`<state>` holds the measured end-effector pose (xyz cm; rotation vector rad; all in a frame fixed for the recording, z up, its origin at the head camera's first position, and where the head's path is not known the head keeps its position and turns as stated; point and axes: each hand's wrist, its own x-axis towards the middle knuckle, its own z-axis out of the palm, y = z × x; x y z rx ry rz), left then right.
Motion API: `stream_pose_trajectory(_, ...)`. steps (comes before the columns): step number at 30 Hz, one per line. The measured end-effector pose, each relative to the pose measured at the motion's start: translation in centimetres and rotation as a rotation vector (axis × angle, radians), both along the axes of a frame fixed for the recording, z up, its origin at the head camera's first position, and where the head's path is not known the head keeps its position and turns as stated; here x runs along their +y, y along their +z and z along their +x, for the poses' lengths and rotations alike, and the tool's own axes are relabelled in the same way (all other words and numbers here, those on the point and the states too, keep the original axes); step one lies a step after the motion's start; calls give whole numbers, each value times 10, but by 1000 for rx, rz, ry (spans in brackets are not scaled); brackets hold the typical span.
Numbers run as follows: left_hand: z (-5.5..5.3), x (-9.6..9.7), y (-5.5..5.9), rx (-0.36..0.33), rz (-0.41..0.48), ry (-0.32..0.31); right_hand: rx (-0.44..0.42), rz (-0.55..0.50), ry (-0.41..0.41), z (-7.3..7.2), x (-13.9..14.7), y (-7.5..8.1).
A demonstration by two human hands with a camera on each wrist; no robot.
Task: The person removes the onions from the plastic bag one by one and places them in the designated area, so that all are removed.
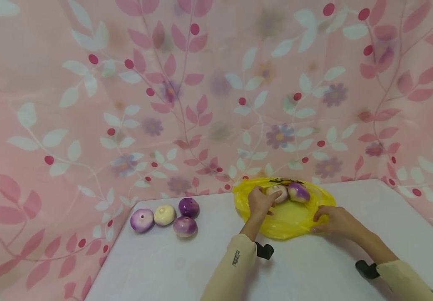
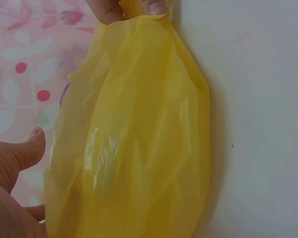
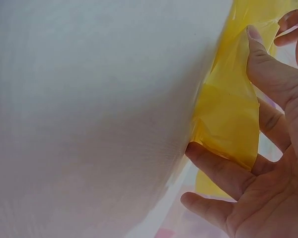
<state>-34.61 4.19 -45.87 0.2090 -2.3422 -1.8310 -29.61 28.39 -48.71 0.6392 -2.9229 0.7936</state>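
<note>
A yellow plastic bag (image 1: 288, 223) lies spread with its mouth up, holding a pale onion (image 1: 279, 193) and a purple-and-white onion (image 1: 299, 193). My left hand (image 1: 260, 201) reaches in over the bag's left side, its fingers overlapping the pale onion in the head view. In the left wrist view its thumb stands extended, and the bag partly hides the other fingers. At the bag's right side, my right hand (image 1: 334, 221) holds the edge of the plastic. The right wrist view shows the thumb (image 3: 260, 52) and fingers on either side of that film.
Several more onions sit in a group on the left of the white table (image 1: 212, 259): a light purple one (image 1: 142, 220), a cream one (image 1: 164, 215) and darker purple ones (image 1: 188, 207). A pink floral cloth (image 1: 208, 92) hangs behind the table.
</note>
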Motion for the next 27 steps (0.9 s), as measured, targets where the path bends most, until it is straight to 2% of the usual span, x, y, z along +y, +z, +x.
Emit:
stream_pose_trajectory(11, -5, 13, -9, -46, -16, 62, 35, 7, 13, 2, 0, -2)
stream_pose_trajectory(17, -3, 25, -13, -11, 6, 38, 35, 12, 15, 6, 1, 0)
stream_pose_trajectory(23, -7, 27, -14, -4, -80, 135, 69, 15, 33, 3, -3, -1)
stream_pose_trajectory(27, -12, 26, -18, -16, -88, 151, 63, 17, 28, 1, -3, -2)
